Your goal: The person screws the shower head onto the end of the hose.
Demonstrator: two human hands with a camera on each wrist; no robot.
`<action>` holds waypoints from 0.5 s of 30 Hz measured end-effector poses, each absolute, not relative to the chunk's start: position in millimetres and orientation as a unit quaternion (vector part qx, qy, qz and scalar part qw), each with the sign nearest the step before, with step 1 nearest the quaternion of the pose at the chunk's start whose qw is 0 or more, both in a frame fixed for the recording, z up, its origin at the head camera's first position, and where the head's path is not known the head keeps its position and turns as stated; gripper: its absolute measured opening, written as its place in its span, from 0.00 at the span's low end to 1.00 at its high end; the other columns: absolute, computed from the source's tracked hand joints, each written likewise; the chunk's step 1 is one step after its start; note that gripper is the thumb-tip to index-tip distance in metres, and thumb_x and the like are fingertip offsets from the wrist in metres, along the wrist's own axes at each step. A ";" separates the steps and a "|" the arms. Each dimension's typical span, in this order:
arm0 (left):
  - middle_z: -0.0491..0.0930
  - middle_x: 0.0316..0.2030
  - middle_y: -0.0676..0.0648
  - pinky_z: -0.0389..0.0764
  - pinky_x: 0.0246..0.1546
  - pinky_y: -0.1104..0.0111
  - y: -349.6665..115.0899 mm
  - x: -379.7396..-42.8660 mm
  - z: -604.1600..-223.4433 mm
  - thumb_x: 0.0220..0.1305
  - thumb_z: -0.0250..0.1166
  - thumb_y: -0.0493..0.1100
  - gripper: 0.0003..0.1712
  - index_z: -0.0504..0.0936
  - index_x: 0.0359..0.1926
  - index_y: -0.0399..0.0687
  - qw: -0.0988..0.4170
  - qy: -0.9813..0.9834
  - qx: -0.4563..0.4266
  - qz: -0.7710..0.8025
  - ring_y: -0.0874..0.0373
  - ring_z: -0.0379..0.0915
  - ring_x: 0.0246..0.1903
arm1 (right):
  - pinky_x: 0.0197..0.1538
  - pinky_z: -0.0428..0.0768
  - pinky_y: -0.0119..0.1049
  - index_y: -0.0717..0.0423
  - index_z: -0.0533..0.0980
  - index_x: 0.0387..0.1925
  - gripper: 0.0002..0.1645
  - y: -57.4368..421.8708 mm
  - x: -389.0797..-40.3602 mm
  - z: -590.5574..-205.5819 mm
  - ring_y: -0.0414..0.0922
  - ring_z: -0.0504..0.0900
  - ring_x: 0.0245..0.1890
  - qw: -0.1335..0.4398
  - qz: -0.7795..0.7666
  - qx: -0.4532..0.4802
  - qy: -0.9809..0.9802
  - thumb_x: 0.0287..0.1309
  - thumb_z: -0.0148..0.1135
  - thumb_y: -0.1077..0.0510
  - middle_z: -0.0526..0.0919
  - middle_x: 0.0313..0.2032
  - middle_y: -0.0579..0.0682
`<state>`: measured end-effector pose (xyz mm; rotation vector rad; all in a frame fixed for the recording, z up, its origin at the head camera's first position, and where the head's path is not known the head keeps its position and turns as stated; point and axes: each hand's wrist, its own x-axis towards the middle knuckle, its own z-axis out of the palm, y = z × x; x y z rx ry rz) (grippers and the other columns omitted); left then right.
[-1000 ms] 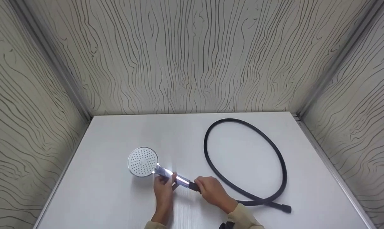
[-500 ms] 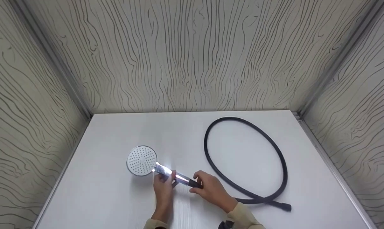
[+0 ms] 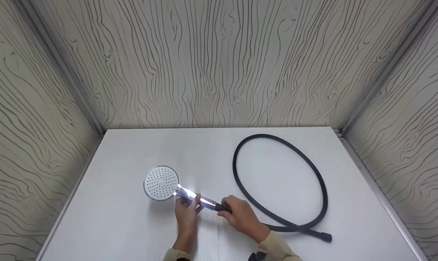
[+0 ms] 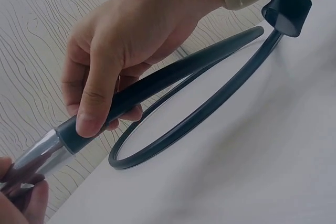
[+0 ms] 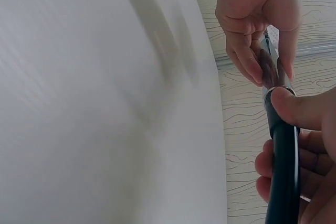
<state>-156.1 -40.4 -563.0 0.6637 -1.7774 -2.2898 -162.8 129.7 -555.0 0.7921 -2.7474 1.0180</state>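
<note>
At far left, a grey wall panel [image 3: 33, 119] with a dark wood-grain pattern rises beside a white tabletop [image 3: 113, 232]. Over the left half of that surface, a round shower head [image 3: 161, 183] shows its pale, dotted spray face to the head camera, a soft shadow falling just below it. Its shiny chrome handle [image 3: 187, 193] slants down to the right, bright with reflected light. A person's left hand [image 3: 186, 217] comes up from below and grips the handle near its middle, thumb and fingers curled closely around the metal; a tan sleeve [image 3: 176, 255] shows at the bottom edge.

Just to the right, at the handle's lower end, a black hose fitting [image 4: 73, 136] meets the chrome in a straight line. The person's right hand [image 3: 241, 217] pinches that fitting, thumb on one side and bent fingers on the other, as both wrist cameras show. Whether the joint is fully tight cannot be told. A second tan sleeve [image 3: 275, 246] and a dark strap [image 3: 258, 256] appear at the right wrist.

From there the black hose [image 3: 324, 195] passes behind the right hand, sweeps into one large loop on the tabletop and crosses itself. Its free end [image 3: 326, 237] lies at lower right, near another patterned panel [image 3: 414, 145].
</note>
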 end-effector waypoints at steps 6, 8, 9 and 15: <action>0.75 0.51 0.34 0.85 0.51 0.58 -41.4 -155.2 -564.2 0.65 0.64 0.39 0.29 0.64 0.61 0.32 0.070 -0.607 0.220 -0.760 0.50 0.79 0.48 | 0.29 0.72 0.21 0.52 0.80 0.34 0.09 133.7 -165.5 -554.1 0.29 0.69 0.26 0.002 0.345 0.279 -0.896 0.64 0.61 0.52 0.79 0.26 0.41; 0.75 0.51 0.34 0.84 0.51 0.58 -41.5 -155.2 -564.7 0.65 0.63 0.39 0.29 0.64 0.61 0.32 0.067 -0.610 0.220 -0.758 0.51 0.79 0.49 | 0.30 0.73 0.22 0.52 0.80 0.35 0.10 135.3 -167.0 -552.2 0.29 0.69 0.26 -0.025 0.352 0.282 -0.892 0.66 0.59 0.52 0.79 0.27 0.41; 0.75 0.51 0.34 0.84 0.52 0.58 -41.7 -155.3 -565.3 0.66 0.63 0.39 0.29 0.63 0.62 0.31 0.067 -0.610 0.217 -0.759 0.51 0.79 0.49 | 0.31 0.73 0.22 0.52 0.80 0.35 0.10 136.0 -167.9 -551.5 0.29 0.69 0.26 -0.036 0.354 0.282 -0.891 0.66 0.58 0.51 0.80 0.27 0.41; 0.75 0.50 0.35 0.84 0.52 0.58 -42.7 -154.6 -565.8 0.66 0.63 0.39 0.28 0.64 0.61 0.32 0.067 -0.619 0.209 -0.754 0.49 0.79 0.49 | 0.32 0.74 0.23 0.53 0.82 0.35 0.12 138.0 -171.8 -550.8 0.29 0.70 0.27 -0.073 0.387 0.269 -0.879 0.66 0.59 0.50 0.82 0.28 0.42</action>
